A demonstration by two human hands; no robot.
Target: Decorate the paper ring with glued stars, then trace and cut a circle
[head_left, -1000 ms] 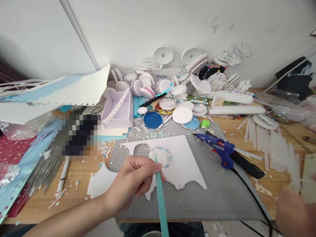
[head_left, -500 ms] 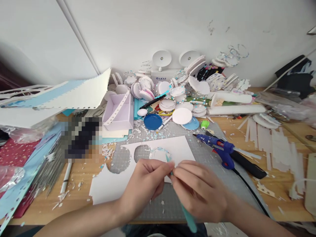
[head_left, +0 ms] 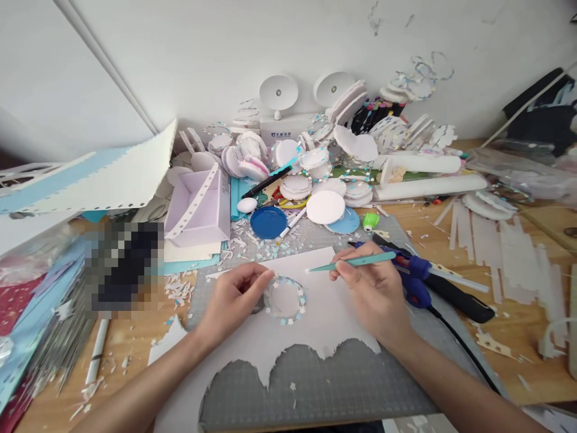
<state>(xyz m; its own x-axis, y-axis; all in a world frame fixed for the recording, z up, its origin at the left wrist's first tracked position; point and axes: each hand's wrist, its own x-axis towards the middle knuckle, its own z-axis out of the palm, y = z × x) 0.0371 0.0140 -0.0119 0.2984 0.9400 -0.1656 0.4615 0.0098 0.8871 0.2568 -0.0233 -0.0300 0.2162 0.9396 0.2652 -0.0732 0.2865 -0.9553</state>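
My left hand is closed, its thumb and fingers pinching the upper left edge of a thin ring dotted with small blue and white star-shaped pieces. The ring is over a white sheet with scalloped, rounded cut-outs along its near edge. In my right hand is a pair of teal tweezers, held like a pen with the points toward the ring. A tiny white piece shows at the points; whether it is gripped I cannot tell. The tweezers are apart from the ring.
A blue glue gun and its cord lie right of my right hand on the grey cutting mat. Behind are a blue lid, a white disc, a lilac box and piled white discs. Paper strips lie far right.
My hands have moved apart from their meeting point. The tweezers have swung from pointing away to pointing left, and the ring is now in plain sight. The view has shifted slightly.
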